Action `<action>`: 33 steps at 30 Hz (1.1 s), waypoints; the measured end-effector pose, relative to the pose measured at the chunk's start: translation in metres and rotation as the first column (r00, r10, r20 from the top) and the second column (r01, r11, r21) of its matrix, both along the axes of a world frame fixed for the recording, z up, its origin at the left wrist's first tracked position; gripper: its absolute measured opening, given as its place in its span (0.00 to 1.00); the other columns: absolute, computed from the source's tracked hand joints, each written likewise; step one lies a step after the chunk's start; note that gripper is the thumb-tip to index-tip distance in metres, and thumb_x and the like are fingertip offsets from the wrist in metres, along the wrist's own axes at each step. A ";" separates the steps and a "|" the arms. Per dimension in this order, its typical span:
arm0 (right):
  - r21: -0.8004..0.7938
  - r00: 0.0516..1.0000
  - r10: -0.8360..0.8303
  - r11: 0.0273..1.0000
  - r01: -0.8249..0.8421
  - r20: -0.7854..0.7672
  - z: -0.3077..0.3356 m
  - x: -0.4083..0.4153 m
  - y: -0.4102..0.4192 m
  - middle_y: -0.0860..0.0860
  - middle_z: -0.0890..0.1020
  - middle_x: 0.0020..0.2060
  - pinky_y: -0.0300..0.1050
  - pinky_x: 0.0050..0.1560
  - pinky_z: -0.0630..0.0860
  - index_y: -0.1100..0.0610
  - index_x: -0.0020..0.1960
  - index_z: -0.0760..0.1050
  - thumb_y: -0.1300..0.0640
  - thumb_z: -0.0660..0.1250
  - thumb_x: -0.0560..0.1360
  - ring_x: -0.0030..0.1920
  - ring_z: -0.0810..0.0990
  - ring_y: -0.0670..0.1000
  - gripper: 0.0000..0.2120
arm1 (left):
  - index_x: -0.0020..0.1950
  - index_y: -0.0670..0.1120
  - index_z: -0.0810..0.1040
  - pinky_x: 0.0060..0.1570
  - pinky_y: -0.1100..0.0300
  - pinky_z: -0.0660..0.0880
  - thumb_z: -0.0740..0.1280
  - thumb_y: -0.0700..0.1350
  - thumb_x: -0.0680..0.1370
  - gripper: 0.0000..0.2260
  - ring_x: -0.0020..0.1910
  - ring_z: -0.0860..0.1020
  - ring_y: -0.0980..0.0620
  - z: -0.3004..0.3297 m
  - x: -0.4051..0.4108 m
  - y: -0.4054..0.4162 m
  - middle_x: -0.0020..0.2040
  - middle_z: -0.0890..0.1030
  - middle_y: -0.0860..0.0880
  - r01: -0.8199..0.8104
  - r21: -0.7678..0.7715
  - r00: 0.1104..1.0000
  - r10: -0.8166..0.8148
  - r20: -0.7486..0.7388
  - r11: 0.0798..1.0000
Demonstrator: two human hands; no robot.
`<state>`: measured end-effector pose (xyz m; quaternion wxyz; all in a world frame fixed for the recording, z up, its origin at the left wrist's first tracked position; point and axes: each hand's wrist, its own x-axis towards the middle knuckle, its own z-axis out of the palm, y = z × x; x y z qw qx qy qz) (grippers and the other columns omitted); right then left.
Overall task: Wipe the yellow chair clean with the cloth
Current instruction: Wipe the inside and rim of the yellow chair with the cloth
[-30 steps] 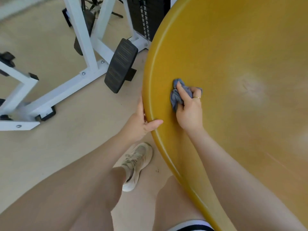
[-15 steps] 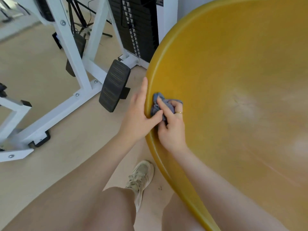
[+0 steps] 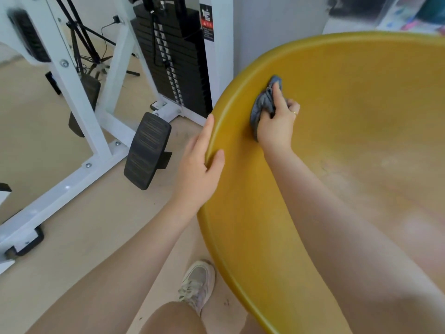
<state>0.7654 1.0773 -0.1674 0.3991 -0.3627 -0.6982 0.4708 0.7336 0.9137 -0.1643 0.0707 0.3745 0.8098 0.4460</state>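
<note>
Beige floor carries a white weight machine at ten o'clock, its black foot pedal nearest the yellow chair. Left hand grips the chair's rim, fingers curled over it. Right hand clamps the crumpled grey cloth against the inner wall near that rim. One sneaker stands at six o'clock.

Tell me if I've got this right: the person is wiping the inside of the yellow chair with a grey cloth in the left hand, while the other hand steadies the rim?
Not quite. The head view shows the grey cloth in the right hand, pressed against the inside of the yellow chair. It is the left hand that grips the rim. The rest is right.
</note>
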 end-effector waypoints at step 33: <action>0.392 0.998 0.048 0.919 -0.030 -0.037 0.004 -0.003 0.009 0.61 0.72 0.55 0.23 0.54 0.64 0.59 0.66 0.71 0.67 0.60 0.71 0.57 0.74 0.56 0.23 | 0.75 0.53 0.58 0.54 0.56 0.71 0.59 0.43 0.80 0.24 0.61 0.72 0.49 0.038 -0.043 0.066 0.68 0.70 0.49 0.115 -0.090 0.931 -0.139 -0.339 0.989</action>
